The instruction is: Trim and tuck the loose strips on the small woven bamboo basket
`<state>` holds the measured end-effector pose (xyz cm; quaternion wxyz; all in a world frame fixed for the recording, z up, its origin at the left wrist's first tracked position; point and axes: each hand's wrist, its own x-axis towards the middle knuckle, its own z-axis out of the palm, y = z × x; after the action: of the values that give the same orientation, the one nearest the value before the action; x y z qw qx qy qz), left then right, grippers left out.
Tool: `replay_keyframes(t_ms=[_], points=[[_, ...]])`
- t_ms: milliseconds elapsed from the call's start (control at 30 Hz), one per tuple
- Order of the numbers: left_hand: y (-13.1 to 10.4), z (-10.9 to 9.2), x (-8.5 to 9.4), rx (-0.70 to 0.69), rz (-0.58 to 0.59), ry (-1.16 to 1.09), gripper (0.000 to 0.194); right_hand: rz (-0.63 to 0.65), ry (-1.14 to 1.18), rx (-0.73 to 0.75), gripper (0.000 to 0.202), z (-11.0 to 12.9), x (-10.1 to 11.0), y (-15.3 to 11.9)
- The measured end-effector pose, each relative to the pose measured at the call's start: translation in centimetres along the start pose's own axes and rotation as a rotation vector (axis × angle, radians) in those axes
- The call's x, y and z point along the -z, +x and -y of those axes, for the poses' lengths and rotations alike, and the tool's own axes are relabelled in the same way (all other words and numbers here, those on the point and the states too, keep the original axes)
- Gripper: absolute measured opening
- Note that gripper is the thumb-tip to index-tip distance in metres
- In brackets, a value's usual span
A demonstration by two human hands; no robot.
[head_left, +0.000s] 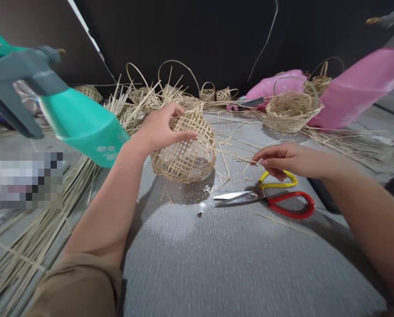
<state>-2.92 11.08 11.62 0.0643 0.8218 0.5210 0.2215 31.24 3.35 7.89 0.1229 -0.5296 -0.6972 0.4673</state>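
A round woven bamboo basket [192, 152] lies tipped on the grey surface [190, 259], its lattice facing up. My left hand [165, 130] rests on its upper left side, thumb stretched across the weave and fingers curved over the far edge. To the right, my right hand [279, 159] pinches a thin bamboo strip [246, 159] between thumb and forefinger. Scissors with one yellow and one red handle [256, 193] lie just below that hand, blades pointing left and slightly parted.
A green spray bottle [81, 119] leans at the left, a pink one [358, 90] at the right. Another handled basket [287, 110] stands at the back right. Small baskets [207, 92] and loose strips line the dark wall [200, 35]. Long strips [52, 233] lie at the left.
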Motion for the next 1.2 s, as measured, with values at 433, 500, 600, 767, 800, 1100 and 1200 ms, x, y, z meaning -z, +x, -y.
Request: replay_keyframes(t_ms=[433, 500, 600, 767, 800, 1100, 1200], points=[[0.5, 1.4, -0.5, -0.031, -0.073, -0.108, 0.073, 0.033, 0.122, 0.028, 0.032, -0.4, -1.1, 0.7], [0.7, 1.9, -0.8, -0.041, -0.091, -0.151, 0.073, 0.049, 0.178, 0.071, 0.029, -0.9, -1.8, 1.3], [0.9, 2.4, -1.3, -0.065, -0.119, -0.213, 0.073, 0.056, 0.245, 0.119, 0.025, -1.4, -2.6, 1.9], [1.0, 2.4, -1.7, -0.097, -0.175, -0.250, 0.071, 0.071, 0.308, 0.132, 0.024, -1.0, -3.1, 1.6], [1.0, 2.3, -1.7, -0.106, -0.181, -0.240, 0.071, 0.074, 0.311, 0.134, 0.025, -0.8, -3.1, 1.5], [0.7, 2.0, -1.7, -0.125, -0.159, -0.218, 0.082, 0.072, 0.278, 0.110, 0.024, -1.8, -3.4, 2.1], [0.7, 1.9, -1.6, -0.128, -0.151, -0.223, 0.085, 0.085, 0.229, 0.123, 0.021, -1.8, -3.4, 2.1]])
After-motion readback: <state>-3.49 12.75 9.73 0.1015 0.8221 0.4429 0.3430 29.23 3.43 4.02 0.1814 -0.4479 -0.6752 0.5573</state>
